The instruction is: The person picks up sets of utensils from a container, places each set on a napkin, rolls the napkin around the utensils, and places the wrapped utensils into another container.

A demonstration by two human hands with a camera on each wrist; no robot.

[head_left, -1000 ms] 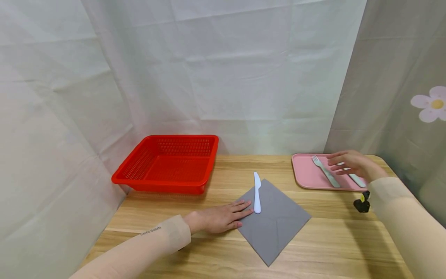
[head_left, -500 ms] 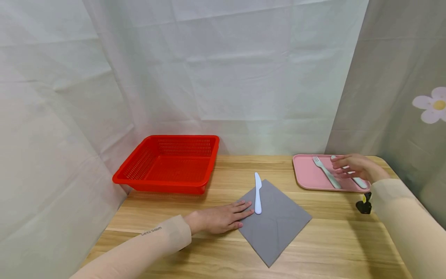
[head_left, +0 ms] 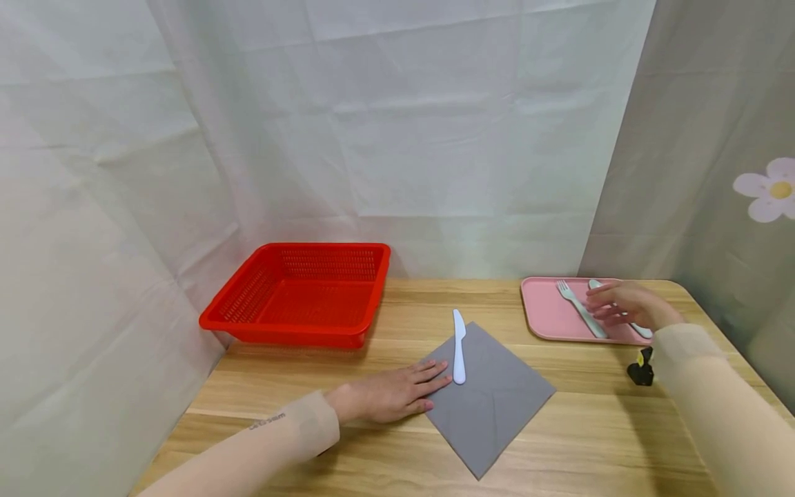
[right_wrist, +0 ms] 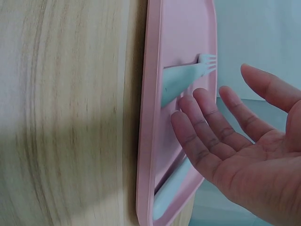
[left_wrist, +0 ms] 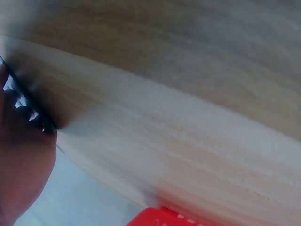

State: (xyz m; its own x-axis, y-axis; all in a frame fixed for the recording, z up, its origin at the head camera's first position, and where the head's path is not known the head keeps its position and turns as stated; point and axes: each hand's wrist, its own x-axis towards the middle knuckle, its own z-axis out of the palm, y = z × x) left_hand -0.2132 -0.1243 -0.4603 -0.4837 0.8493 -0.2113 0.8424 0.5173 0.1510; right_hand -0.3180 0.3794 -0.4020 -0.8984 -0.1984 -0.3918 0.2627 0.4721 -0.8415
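Observation:
My left hand (head_left: 394,393) lies flat with spread fingers on the left corner of a grey square napkin (head_left: 497,407) on the table. On that napkin, just beyond the fingertips, is a pale blue-white knife (head_left: 459,352), its blade pointing away and past the edge. At the right, my right hand (head_left: 630,305) hovers over a pink tray (head_left: 543,314), holding nothing, its fingers loosely bent. A pale green fork (right_wrist: 183,77) lies in the tray by the fingertips. Partly hidden under the hand is a pale green spoon (head_left: 641,331), its handle towards the tray's near right corner.
A red perforated basket (head_left: 323,337) stands at the back left with nothing in it. Near the right sleeve is a small black object (head_left: 640,369) with a yellow mark. White curtains (head_left: 435,138) rise behind the wooden table (head_left: 590,442).
My right hand has lowered slightly over the tray, its fingers nearer the fork, and the spoon's rounded end now shows beyond them. The left hand, napkin and knife have stayed in place.

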